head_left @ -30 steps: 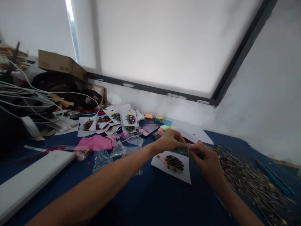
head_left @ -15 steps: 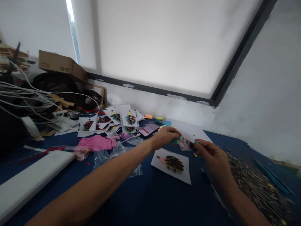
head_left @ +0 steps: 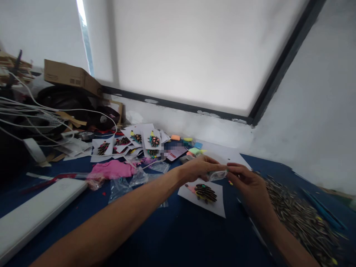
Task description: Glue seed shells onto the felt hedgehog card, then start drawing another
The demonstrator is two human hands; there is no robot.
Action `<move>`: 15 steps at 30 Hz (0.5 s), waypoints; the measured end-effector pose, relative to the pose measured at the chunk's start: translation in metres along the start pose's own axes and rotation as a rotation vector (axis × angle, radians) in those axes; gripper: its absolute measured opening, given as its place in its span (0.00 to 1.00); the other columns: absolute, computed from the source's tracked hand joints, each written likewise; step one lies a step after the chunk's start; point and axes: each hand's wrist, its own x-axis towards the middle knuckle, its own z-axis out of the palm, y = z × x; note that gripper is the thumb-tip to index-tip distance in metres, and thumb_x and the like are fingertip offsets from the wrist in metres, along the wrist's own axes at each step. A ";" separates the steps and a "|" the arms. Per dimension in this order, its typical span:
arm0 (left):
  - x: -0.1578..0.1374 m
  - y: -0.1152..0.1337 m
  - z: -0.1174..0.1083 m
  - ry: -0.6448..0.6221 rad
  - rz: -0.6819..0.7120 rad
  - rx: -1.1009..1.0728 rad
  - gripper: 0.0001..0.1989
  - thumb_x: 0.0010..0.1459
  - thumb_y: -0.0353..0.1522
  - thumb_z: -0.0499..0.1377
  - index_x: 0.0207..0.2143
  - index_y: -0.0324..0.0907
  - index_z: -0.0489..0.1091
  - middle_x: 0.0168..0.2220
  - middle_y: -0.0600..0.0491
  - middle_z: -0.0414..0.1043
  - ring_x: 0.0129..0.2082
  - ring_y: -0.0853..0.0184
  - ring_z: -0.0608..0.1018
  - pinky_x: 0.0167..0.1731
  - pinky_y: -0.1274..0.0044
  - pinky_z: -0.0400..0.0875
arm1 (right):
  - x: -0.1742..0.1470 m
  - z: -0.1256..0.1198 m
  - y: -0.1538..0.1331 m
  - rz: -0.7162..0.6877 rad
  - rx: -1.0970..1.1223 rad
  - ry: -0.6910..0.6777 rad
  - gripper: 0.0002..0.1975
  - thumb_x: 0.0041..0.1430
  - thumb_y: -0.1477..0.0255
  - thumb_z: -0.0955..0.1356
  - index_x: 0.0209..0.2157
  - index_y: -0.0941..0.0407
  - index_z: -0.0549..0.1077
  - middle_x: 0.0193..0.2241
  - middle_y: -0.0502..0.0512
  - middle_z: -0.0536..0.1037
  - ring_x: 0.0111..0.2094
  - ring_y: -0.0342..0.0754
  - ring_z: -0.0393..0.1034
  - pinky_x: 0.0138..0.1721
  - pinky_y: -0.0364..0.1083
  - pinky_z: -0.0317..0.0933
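My left hand [head_left: 204, 166] is closed on a small clear plastic bag [head_left: 218, 175], whose open edge faces right. The fingertips of my right hand [head_left: 246, 180] are pinched together at the bag's mouth, with a small green bit of modelling clay [head_left: 227, 169] showing between them. Below the hands lies a white card [head_left: 218, 209] bearing a hedgehog figure [head_left: 205, 193]. The figure has a pink clay snout, a yellowish belly and dark striped seeds for spines. Tiny yellow and pink clay bits [head_left: 230, 183] lie under my right hand.
Striped seeds [head_left: 297, 215] are heaped at the right beside a blue tool-like object [head_left: 324, 209]. Several hedgehog cards [head_left: 137, 129], a phone [head_left: 176, 152] and coloured clay blocks [head_left: 175, 137] sit at the back. Pink clay [head_left: 114, 169], plastic bags [head_left: 119, 189] and a white box [head_left: 41, 215] are leftward.
My hands have come closer together. The bag, stretched between them before, now hangs lower beneath my left fingers. The green clay blocks behind my left hand have come into view.
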 end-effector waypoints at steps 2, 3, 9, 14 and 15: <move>0.001 -0.002 -0.002 0.006 -0.006 -0.051 0.17 0.50 0.42 0.65 0.34 0.37 0.75 0.24 0.55 0.68 0.21 0.76 0.66 0.19 0.83 0.57 | -0.002 0.002 -0.006 -0.005 -0.010 -0.034 0.11 0.43 0.62 0.75 0.29 0.53 0.80 0.37 0.56 0.78 0.38 0.51 0.74 0.35 0.47 0.71; 0.002 -0.003 -0.002 -0.007 -0.004 -0.067 0.16 0.51 0.41 0.65 0.34 0.37 0.75 0.24 0.56 0.68 0.21 0.76 0.66 0.18 0.83 0.57 | -0.003 0.003 -0.008 -0.008 -0.012 -0.046 0.11 0.44 0.62 0.75 0.29 0.53 0.80 0.36 0.55 0.79 0.37 0.51 0.74 0.35 0.47 0.71; 0.003 -0.005 -0.003 -0.039 0.037 -0.052 0.14 0.48 0.40 0.66 0.32 0.38 0.75 0.27 0.54 0.71 0.24 0.75 0.69 0.19 0.82 0.57 | -0.006 0.005 -0.016 -0.037 -0.067 -0.042 0.08 0.47 0.64 0.73 0.28 0.53 0.79 0.30 0.54 0.80 0.32 0.49 0.74 0.32 0.46 0.70; 0.006 -0.007 -0.007 0.038 0.042 -0.106 0.16 0.47 0.42 0.67 0.31 0.37 0.75 0.28 0.52 0.73 0.23 0.74 0.69 0.21 0.81 0.59 | -0.007 0.005 -0.017 0.000 -0.092 -0.083 0.12 0.48 0.66 0.72 0.37 0.52 0.80 0.33 0.53 0.81 0.35 0.51 0.75 0.34 0.48 0.70; 0.007 -0.007 -0.008 0.028 0.045 -0.124 0.17 0.47 0.42 0.66 0.31 0.37 0.75 0.29 0.52 0.73 0.24 0.74 0.70 0.22 0.81 0.61 | -0.007 0.005 -0.017 0.010 -0.090 -0.076 0.13 0.48 0.65 0.71 0.37 0.51 0.80 0.32 0.53 0.82 0.34 0.51 0.75 0.34 0.48 0.70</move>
